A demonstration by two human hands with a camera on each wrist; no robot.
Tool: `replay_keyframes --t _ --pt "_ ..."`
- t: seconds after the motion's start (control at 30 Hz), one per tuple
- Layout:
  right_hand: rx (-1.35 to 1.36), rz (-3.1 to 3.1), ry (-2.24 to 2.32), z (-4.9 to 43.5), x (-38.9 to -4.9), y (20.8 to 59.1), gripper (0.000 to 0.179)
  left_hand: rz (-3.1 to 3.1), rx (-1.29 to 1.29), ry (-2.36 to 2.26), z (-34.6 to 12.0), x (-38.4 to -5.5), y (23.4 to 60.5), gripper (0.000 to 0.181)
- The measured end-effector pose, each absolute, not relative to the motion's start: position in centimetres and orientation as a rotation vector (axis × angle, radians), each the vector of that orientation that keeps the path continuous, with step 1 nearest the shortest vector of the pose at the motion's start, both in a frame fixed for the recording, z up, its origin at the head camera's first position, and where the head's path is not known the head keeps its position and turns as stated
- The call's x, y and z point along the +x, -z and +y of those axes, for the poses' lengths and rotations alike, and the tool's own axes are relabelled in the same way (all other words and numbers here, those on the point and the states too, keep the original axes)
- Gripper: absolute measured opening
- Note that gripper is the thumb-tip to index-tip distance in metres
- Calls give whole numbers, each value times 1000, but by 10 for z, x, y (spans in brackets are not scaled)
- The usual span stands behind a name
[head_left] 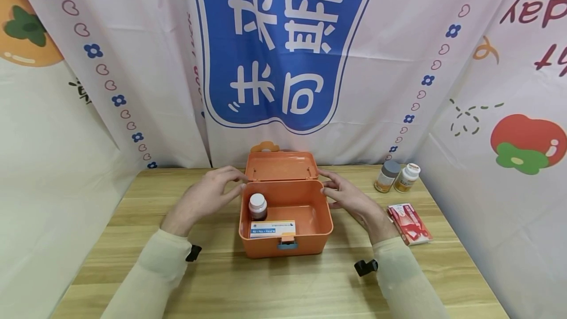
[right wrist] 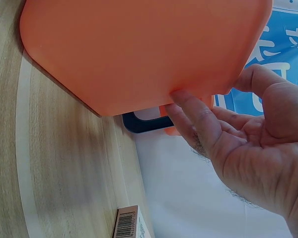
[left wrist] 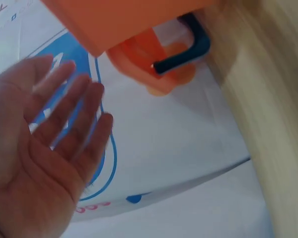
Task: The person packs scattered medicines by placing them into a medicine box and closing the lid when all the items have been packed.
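An orange storage box (head_left: 283, 247) stands with its lid (head_left: 282, 165) tipped back. Inside, at the left, are a white-capped pill bottle (head_left: 258, 207) and a white-and-blue medicine box (head_left: 272, 229). My left hand (head_left: 205, 193) is at the rear left corner; in the left wrist view its fingers (left wrist: 92, 101) are spread and hold nothing. On the other side, my right hand (head_left: 352, 196) is at the rear right corner. The right wrist view shows a fingertip (right wrist: 181, 96) against the box's side, with the thumb near the rim. A dark handle (right wrist: 146, 124) shows behind the box.
At the back right of the wooden table (head_left: 212, 284) stand a grey-capped bottle (head_left: 387, 176) and a white-capped bottle (head_left: 407, 177). A red-and-white box (head_left: 409, 224) lies in front of them, right of my right forearm. A printed curtain (head_left: 394, 63) hangs behind the table.
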State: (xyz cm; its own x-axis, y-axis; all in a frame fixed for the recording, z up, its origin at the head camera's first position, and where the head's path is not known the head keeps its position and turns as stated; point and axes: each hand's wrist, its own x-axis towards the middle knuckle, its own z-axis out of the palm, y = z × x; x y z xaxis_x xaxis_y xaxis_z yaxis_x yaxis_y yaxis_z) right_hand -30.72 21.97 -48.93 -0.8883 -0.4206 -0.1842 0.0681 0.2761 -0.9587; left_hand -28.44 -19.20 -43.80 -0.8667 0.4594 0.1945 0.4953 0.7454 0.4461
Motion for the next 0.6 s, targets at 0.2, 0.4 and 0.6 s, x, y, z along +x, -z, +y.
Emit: replay_keyframes --t 0.2,0.4,0.6 --pt "-318 2142 1648 220 -308 490 77 -2875 -621 906 -189 -283 448 38" --pt "-301 2131 1653 219 -308 488 77 -2925 -484 1067 -182 -282 456 56" --pt "-288 2133 1649 219 -307 487 77 -2953 -455 1121 -174 -282 463 64"
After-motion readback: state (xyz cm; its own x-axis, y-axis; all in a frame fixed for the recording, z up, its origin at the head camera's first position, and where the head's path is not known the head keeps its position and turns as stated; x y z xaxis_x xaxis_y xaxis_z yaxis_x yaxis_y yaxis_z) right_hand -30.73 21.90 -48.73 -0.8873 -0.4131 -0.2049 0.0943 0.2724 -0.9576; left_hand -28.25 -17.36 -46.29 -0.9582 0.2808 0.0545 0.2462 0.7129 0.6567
